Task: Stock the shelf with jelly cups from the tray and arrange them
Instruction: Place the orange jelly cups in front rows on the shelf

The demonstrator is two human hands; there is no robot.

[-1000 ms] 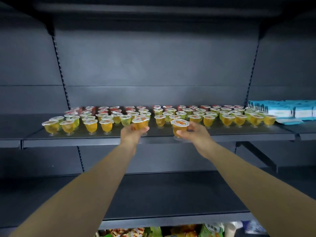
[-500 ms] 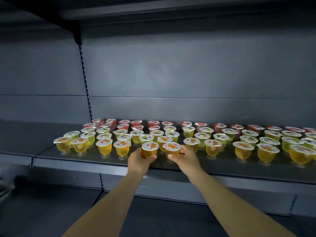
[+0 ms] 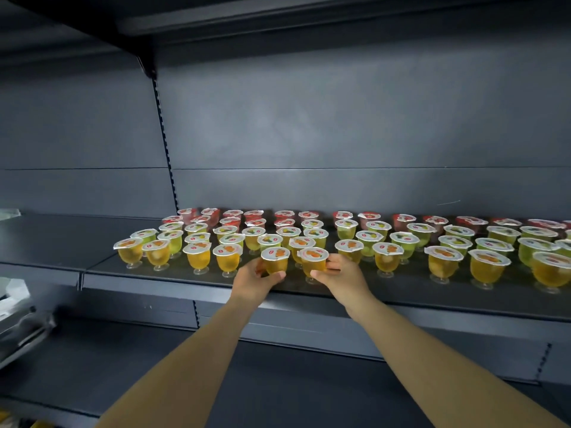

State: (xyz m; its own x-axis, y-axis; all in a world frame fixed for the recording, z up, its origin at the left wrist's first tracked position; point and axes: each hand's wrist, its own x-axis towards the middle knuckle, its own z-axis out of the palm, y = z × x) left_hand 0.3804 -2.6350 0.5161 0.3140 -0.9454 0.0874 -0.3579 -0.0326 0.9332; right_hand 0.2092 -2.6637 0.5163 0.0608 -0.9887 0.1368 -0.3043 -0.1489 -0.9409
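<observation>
The left hand point(image 3: 255, 281) grips an orange jelly cup point(image 3: 275, 260) at the front edge of the shelf point(image 3: 185, 278); the right hand point(image 3: 343, 278) grips a second orange jelly cup point(image 3: 313, 261) just beside it; rows of cups point(image 3: 380, 234) stand behind

Dark metal shelf point(image 3: 173, 278) carries rows of upright jelly cups point(image 3: 384, 256): yellow front, green middle, red back

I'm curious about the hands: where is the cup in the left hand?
In the head view, the left hand holds an orange cup at the shelf's front edge, beside the right hand's cup.
</observation>
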